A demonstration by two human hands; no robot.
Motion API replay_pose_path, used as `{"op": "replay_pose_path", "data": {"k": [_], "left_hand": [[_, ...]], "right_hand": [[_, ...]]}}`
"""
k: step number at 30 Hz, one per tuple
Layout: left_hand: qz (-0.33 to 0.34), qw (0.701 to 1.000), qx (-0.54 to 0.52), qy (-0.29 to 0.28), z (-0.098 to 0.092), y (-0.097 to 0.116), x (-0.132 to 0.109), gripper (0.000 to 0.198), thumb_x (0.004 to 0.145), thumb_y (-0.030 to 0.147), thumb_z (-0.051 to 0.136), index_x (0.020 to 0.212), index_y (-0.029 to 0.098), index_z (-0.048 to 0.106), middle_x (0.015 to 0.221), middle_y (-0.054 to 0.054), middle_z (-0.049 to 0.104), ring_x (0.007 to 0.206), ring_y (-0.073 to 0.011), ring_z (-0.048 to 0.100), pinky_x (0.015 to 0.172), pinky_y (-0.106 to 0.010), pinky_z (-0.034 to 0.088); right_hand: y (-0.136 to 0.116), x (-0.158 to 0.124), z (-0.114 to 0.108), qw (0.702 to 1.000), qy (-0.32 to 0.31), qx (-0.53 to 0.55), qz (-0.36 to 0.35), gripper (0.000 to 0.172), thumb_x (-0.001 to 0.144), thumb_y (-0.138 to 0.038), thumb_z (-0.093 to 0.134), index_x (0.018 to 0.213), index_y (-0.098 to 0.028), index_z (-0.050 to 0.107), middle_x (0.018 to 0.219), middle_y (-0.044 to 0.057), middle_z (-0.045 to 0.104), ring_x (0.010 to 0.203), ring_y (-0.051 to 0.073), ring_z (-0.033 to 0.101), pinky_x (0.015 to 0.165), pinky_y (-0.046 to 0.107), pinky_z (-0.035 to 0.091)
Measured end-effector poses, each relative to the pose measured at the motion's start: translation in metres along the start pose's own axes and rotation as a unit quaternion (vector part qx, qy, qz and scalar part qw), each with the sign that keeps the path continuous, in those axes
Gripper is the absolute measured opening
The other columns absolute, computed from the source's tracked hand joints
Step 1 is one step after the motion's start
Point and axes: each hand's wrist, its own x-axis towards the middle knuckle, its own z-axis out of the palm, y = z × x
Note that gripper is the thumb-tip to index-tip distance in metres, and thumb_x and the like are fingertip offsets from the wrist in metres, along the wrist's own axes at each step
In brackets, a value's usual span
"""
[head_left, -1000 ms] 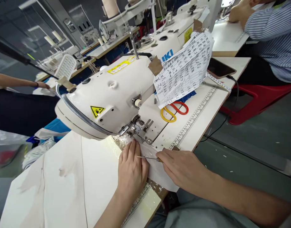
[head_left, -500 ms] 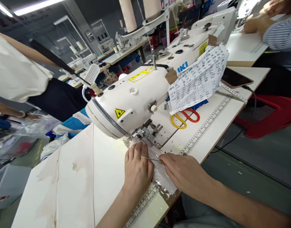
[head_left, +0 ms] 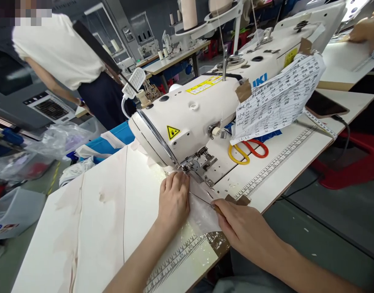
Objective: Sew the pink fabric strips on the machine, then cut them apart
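Note:
My left hand [head_left: 173,198] presses a piece of thin white fabric [head_left: 202,211] onto the sewing table, its fingers bunched together beside the presser foot [head_left: 189,167]. Between my right thumb and fingers is the wooden handle of an awl [head_left: 216,208]. Its thin metal shaft slants left across the fabric, and the tip lies close to my left fingers. My right hand [head_left: 244,228] rests near the front edge of the table. The white sewing machine [head_left: 180,110] stands just beyond both hands. The needle is too small to make out.
Scissors with yellow and red handles [head_left: 239,154] lie right of the needle area. A handwritten sheet [head_left: 276,101] is taped to the machine, with a phone [head_left: 325,105] behind. Printed rulers [head_left: 177,262] run along the front edge. A person in white [head_left: 61,53] stands far left.
The view has shifted, moving the machine rightward in the picture. The awl's tip has come off my left fingers onto the fabric. The fabric's near end sits further in from the table edge.

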Motion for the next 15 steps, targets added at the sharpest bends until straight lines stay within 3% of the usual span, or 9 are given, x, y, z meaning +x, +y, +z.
{"op": "replay_pose_path", "data": {"k": [7, 15], "left_hand": [[0.025, 0.999, -0.044, 0.004, -0.006, 0.024, -0.005, 0.036, 0.091, 0.016, 0.047, 0.122, 0.007, 0.063, 0.126, -0.020, 0.065, 0.120, -0.0330, 0.056, 0.097, -0.049, 0.051], [0.022, 0.999, -0.019, -0.018, -0.005, 0.025, -0.008, 0.039, 0.092, 0.018, 0.045, 0.126, 0.007, 0.062, 0.130, -0.019, 0.065, 0.125, -0.0334, 0.056, 0.104, -0.049, 0.045]], "right_hand": [[0.001, -0.007, -0.005, 1.000, 0.008, 0.003, -0.012, 0.022, 0.094, -0.008, 0.037, 0.098, -0.018, 0.057, 0.075, 0.003, 0.067, 0.060, 0.015, 0.064, 0.049, 0.024, 0.036], [0.030, -0.014, -0.016, 0.994, 0.070, 0.063, 0.049, 0.024, 0.101, -0.022, 0.036, 0.109, -0.019, 0.058, 0.078, 0.003, 0.071, 0.056, 0.016, 0.063, 0.049, 0.025, 0.044]]}}
